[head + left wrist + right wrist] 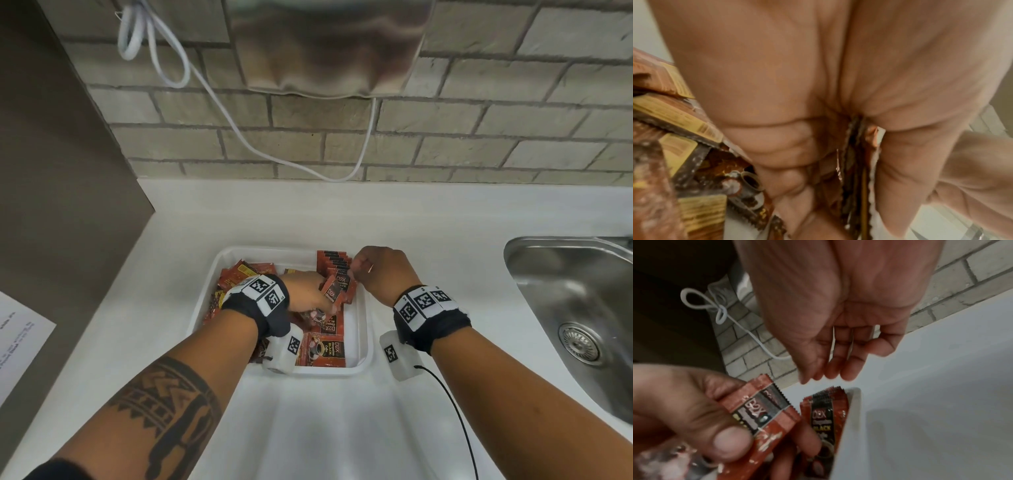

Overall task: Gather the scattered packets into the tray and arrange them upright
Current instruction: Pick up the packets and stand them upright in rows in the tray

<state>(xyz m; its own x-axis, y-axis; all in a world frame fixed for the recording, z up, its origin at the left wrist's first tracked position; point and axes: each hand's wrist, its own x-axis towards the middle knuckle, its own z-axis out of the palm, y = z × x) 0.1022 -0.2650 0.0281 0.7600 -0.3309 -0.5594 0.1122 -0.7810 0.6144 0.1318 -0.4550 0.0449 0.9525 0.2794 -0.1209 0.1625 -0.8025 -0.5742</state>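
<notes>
Arranging step: the left hand (308, 291) pinches a few packets (334, 291); the right hand (380, 270) hovers, fingers (835, 368) relaxed, empty. Next, I judge, stand them against the upright row (337, 262) at the tray's (363, 329) far right.

Pale brick wall (513, 137) with looped white cord (219, 99), white counter (428, 219), steel sink (575, 308) at right.

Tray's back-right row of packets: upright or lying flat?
Upright. The row of packets stands on edge against the tray wall, top edges showing one behind another; loose packets nearer lie flat.
</notes>
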